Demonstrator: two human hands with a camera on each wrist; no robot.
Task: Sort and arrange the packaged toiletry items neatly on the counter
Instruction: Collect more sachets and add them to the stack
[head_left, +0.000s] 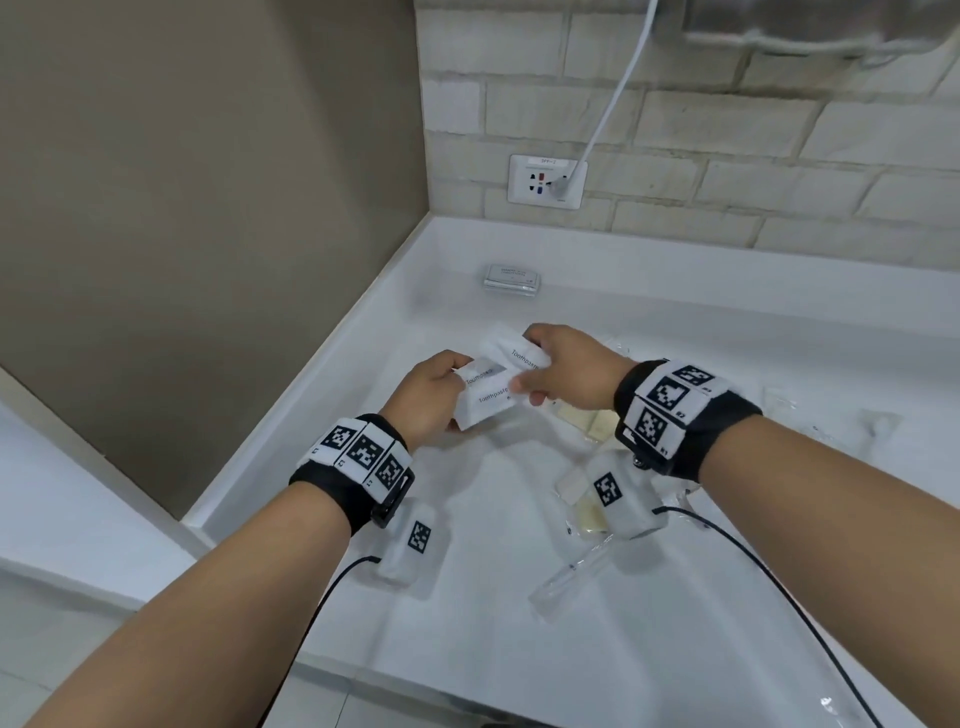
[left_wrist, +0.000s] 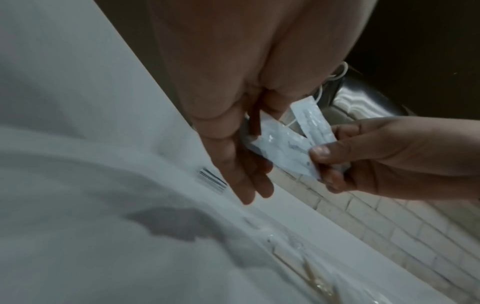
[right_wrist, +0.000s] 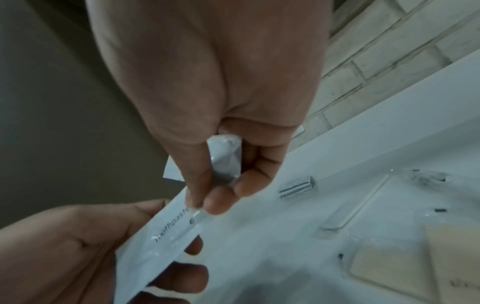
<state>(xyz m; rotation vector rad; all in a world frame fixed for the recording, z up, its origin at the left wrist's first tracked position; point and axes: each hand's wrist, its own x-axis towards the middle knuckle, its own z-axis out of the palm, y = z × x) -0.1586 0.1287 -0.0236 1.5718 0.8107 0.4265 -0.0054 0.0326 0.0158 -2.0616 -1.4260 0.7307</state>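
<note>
Both hands hold white flat packets printed "Toothpaste" (head_left: 491, 399) above the white counter (head_left: 467, 519). My left hand (head_left: 457, 384) grips the lower packets from the left, with its fingers (left_wrist: 249, 164) behind them. My right hand (head_left: 530, 370) pinches another toothpaste packet (right_wrist: 225, 162) between thumb and fingers and lays it against the ones in the left hand (right_wrist: 78, 257). The packets (left_wrist: 280, 148) overlap at an angle. How many packets the left hand holds is unclear.
A small stack of packets (head_left: 511, 280) lies near the back wall. Cream sachets (head_left: 587, 423) and a clear long packet (head_left: 571, 577) lie under my right wrist, with more clear wrappers (head_left: 779, 402) to the right. A wall socket (head_left: 545, 182) with a white cord (head_left: 613, 104) is behind.
</note>
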